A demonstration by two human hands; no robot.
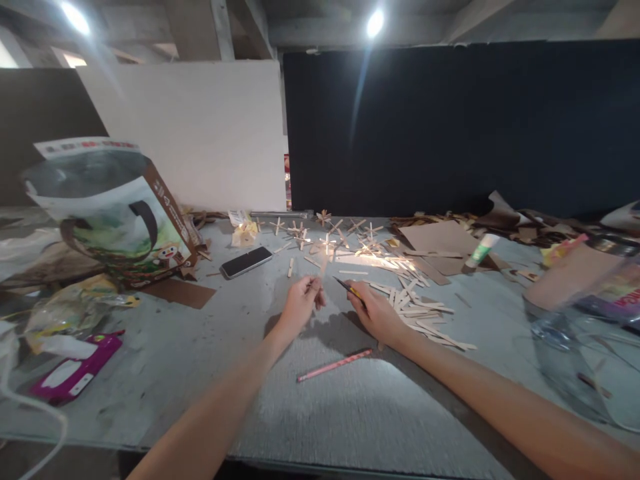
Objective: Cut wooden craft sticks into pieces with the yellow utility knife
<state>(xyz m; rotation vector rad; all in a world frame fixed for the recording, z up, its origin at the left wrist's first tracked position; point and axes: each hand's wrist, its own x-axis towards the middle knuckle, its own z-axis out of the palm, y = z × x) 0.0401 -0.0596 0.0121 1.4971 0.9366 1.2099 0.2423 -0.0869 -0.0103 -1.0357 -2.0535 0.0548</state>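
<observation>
My left hand [301, 302] pinches a thin wooden stick [323, 268] that points up and away over the grey table [200, 373]. My right hand [376, 313] grips a small cutter knife [349, 288] with a yellow body, its dark tip aimed toward the stick. The two hands are a few centimetres apart. A pile of loose wooden sticks [420, 313] lies just right of my right hand. A pink pencil [334, 365] lies on the table below both hands.
A black phone [246, 261] lies left of the hands. Several star-shaped stick pieces [325, 237] sit further back. A glue tube [483, 250] and cardboard sheets [440, 237] are at back right. A printed bag [110, 207], plastic wrappers [70, 307] and a magenta packet [75, 373] crowd the left; a clear container [585, 313] stands right.
</observation>
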